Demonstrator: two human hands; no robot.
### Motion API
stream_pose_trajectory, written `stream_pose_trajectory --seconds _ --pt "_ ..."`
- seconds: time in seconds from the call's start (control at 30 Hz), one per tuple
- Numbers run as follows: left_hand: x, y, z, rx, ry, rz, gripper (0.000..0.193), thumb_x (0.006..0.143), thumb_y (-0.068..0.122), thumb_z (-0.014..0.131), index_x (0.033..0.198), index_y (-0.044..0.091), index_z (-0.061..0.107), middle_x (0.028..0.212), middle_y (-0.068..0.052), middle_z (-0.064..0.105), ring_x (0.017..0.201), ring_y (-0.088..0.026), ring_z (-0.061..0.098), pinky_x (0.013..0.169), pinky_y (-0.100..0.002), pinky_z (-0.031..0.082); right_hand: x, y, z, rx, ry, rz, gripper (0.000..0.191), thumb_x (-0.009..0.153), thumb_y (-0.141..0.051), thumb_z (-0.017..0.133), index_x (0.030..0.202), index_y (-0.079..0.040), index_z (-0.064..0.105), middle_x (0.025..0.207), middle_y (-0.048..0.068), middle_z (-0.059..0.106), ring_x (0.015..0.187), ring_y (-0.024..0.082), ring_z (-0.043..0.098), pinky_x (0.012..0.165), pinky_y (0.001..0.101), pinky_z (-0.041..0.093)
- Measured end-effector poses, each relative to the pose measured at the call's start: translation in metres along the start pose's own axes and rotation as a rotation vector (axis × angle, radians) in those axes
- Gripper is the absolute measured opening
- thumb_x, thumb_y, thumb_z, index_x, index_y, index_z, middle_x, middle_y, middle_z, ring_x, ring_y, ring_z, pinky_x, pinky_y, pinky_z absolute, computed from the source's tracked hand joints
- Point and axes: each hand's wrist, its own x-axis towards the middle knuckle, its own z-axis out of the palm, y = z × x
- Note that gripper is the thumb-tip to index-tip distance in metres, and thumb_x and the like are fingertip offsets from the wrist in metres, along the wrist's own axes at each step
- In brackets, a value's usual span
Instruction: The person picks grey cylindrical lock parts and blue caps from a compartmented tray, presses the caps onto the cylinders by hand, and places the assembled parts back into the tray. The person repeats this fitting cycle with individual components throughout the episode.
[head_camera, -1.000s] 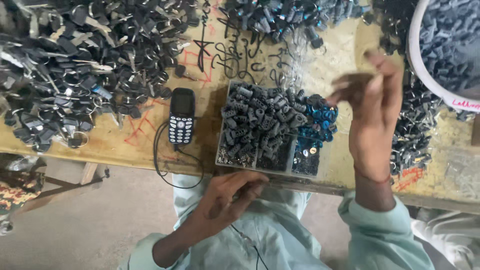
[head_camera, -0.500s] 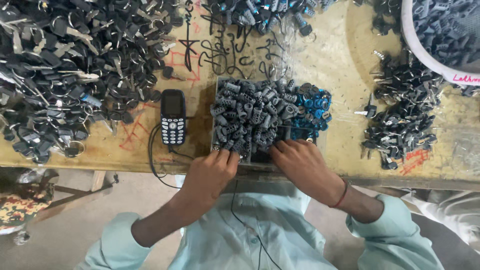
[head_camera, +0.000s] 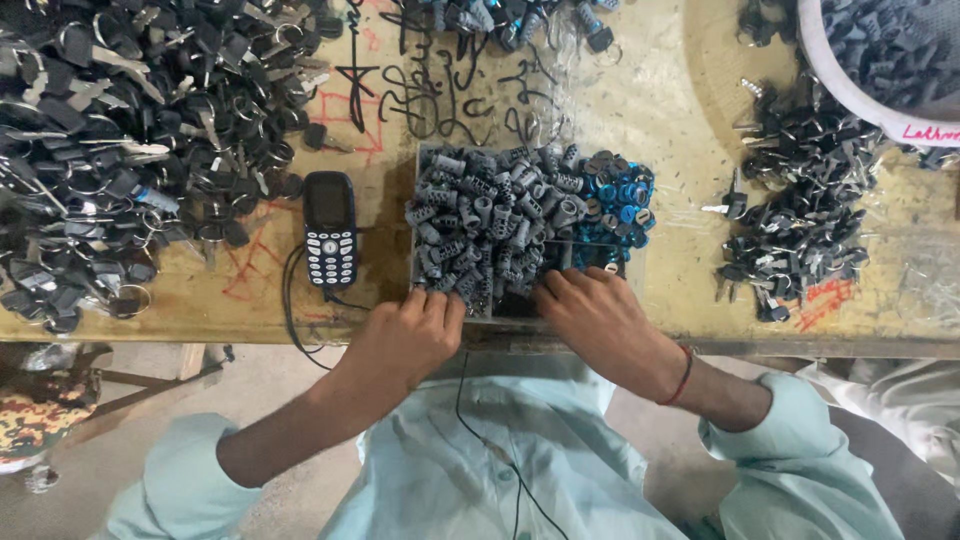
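Left hand (head_camera: 408, 338): fingers curled, tips resting on the near left edge of the tray; the grip is loosely closed against the rim, and whether it pinches any piece I cannot tell.
Right hand (head_camera: 600, 320): fingers bent down onto the near right part of the tray, tips among the pieces; whether anything is held under them I cannot tell. A red thread (head_camera: 682, 377) circles the wrist.
Tray (head_camera: 497, 306): a shallow box on the near edge of the bench, touching both hands, just ahead of the fingertips.
Grey pieces (head_camera: 490, 225): small ribbed cylinders heaped in the tray, straight ahead of both grips.
Blue pieces (head_camera: 620, 200): a smaller heap in the far right part of the tray, beyond the right hand.
Phone (head_camera: 329, 229): a dark keypad handset lying flat just left of the tray, near the left hand, a black cord (head_camera: 292, 320) looping from it over the bench edge.
Bench (head_camera: 660, 110): yellowish, scribbled top.
Key pile (head_camera: 120, 140): a large dark heap well left of the left hand.
Small key pile (head_camera: 800, 230): right of the right hand, apart from the tray.
White basin (head_camera: 850, 95): far right, holding more dark pieces.
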Motion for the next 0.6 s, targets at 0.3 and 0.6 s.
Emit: stream_pose_trajectory --seconds 0.3,0.6 --pt "-0.006 0.000 0.004 -0.200 0.136 -0.042 0.025 0.078 0.008 0.067 0.101 0.004 0.061 0.089 -0.006 0.060 0.088 -0.020 0.067 0.061 -0.030 0.056 0.003 0.003 -0.003 0.040 0.035 0.004 0.023 0.075 -0.013 0.062 0.097 -0.007 0.065 0.089 0.006 0.059 0.082 0.022 0.063 0.068 0.0363 0.048" --pt "-0.012 0.028 0.013 -0.836 0.416 -0.279 0.029 0.090 -0.002 0.070 0.118 -0.004 0.067 0.109 -0.015 0.068 0.100 -0.027 0.070 0.082 -0.035 0.059 0.003 0.002 0.003 0.080 0.043 0.084 0.015 0.087 -0.018 0.063 0.097 -0.006 0.063 0.087 0.006 0.056 0.080 0.022 0.062 0.066 0.0366 0.048"
